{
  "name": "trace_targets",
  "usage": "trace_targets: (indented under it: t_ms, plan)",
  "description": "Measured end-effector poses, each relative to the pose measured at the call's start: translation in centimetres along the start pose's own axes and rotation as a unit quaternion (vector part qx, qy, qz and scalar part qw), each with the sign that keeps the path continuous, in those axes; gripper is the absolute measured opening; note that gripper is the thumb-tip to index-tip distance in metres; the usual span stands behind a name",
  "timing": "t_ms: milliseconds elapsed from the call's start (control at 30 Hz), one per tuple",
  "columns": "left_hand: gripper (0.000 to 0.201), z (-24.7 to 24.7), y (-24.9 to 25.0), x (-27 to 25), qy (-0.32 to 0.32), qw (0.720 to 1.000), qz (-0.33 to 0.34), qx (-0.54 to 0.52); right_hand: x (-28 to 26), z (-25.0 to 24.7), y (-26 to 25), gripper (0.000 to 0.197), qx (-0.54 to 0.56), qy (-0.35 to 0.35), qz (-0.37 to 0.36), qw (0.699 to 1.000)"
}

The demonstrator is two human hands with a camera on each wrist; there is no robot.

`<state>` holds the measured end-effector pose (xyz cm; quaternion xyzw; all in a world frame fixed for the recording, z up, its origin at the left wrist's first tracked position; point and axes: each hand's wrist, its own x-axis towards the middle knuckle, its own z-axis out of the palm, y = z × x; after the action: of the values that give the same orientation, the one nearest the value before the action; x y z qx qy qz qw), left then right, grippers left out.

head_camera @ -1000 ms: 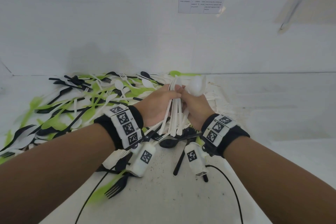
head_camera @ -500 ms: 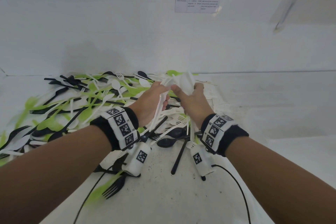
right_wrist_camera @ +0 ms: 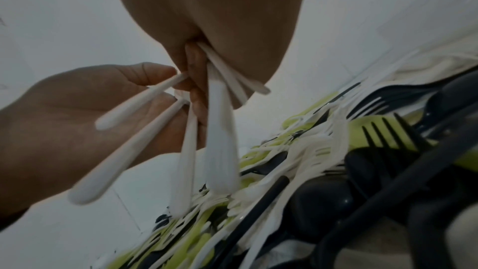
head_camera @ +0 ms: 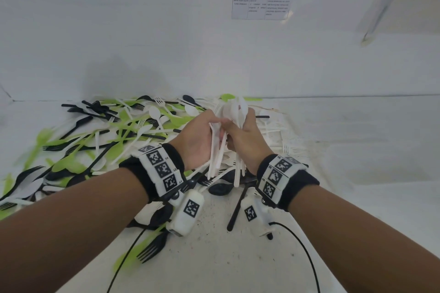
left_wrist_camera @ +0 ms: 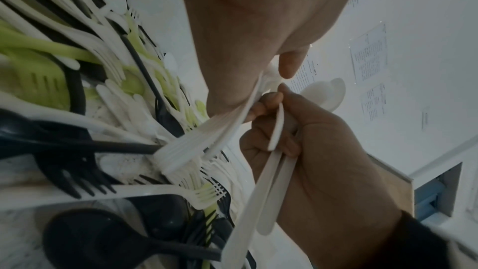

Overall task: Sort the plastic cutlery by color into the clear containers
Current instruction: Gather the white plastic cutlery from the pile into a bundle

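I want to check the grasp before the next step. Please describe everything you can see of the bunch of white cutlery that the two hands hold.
The white cutlery bunch is matte white plastic: several slim handles fanning downward, spoon bowls at the top. It is lifted above the mixed pile of black, green and white pieces. The left hand pinches some handles, the right hand grips the others, and the fingers of both meet at the middle. The exact number of pieces cannot be told.

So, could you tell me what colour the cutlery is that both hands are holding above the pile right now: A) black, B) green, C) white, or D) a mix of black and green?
C: the left hand and right hand both grip a bunch of white cutlery, handles hanging down, while the black and green pieces lie in the pile on the table.
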<state>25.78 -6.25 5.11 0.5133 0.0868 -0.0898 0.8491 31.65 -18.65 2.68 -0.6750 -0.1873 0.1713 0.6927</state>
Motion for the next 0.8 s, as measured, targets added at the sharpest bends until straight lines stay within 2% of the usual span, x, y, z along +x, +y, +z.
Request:
trace_targets:
  t_ms: [100, 167, 233, 333, 467, 533, 600, 733, 800]
  plan:
    - [0.039, 0.3, 0.1, -0.4, 0.003, 1.0, 0.001, -0.008, -0.3, -0.1, -0.2, 0.037, -0.019, -0.013, -0.004, 1.0]
    - [0.038, 0.3, 0.1, -0.4, 0.008, 1.0, 0.003, -0.007, -0.4, -0.1, -0.6, 0.033, -0.035, -0.022, -0.011, 0.999]
    - [0.029, 0.0, 0.1, -0.3, 0.006, 1.0, 0.01, -0.006, -0.2, -0.1, -0.7, 0.024, -0.073, -0.038, -0.038, 0.996]
    - [0.033, -0.2, 0.3, -0.3, -0.001, 1.0, 0.013, -0.022, -0.1, -0.2, -0.7, 0.02, -0.109, -0.05, -0.065, 0.991]
    - [0.048, -1.2, 0.3, 0.1, 0.03, 1.0, -0.005, -0.002, -0.1, -0.3, -0.5, 0.022, -0.127, -0.068, -0.047, 0.988]
    - [0.039, -2.0, 0.0, 0.5, 0.075, 0.997, 0.005, 0.01, -0.2, -0.1, -0.5, 0.026, -0.118, -0.082, -0.039, 0.989]
    - [0.039, -1.5, 0.2, 0.1, 0.096, 0.995, 0.016, 0.017, -0.3, 0.0, -0.5, 0.027, -0.106, -0.094, -0.033, 0.989]
    - [0.034, -1.8, 0.1, 0.1, 0.06, 0.997, 0.017, 0.034, -0.5, -0.6, -0.9, 0.026, -0.085, -0.121, -0.005, 0.989]
    - [0.041, -1.7, 0.2, 0.1, 0.059, 0.998, 0.018, 0.015, -0.6, -0.8, -1.1, 0.024, -0.059, -0.127, 0.025, 0.99]
